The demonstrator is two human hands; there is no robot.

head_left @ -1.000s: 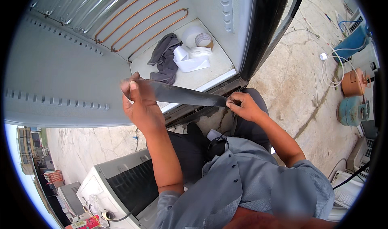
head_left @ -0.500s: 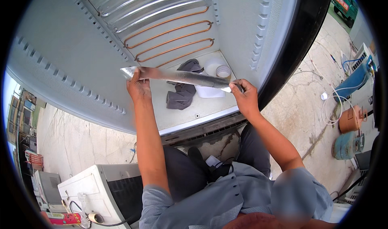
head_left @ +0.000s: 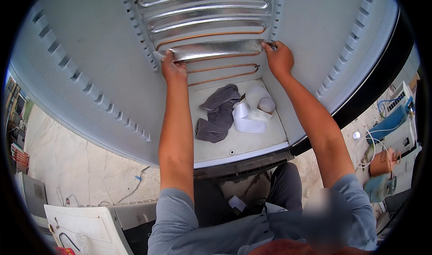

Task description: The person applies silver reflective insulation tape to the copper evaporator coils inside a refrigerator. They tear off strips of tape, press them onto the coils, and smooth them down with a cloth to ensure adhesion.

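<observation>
Between my hands a strip of silver foil tape (head_left: 216,49) is stretched almost level. It lies in front of the copper tubing (head_left: 225,68) on the back wall of a fridge cabinet; whether it touches the tubes I cannot tell. My left hand (head_left: 174,68) pinches its left end near the inner corner. The right end is gripped by the fingers of my right hand (head_left: 278,59), close to the right wall. Higher up, similar tubes are covered by silver foil strips (head_left: 207,12).
A grey cloth (head_left: 218,115) lies on the cabinet floor beside a tape roll (head_left: 266,104) and curled white backing paper (head_left: 247,122). Ribbed side walls (head_left: 72,75) flank my arms. Outside, a white appliance (head_left: 85,228) is at lower left, with gas cylinders (head_left: 382,162) at right.
Both hands have carried the foil strip forward and up, from above the cabinet floor to the back wall tubing. The strip now runs nearly level, and the view has shifted.
</observation>
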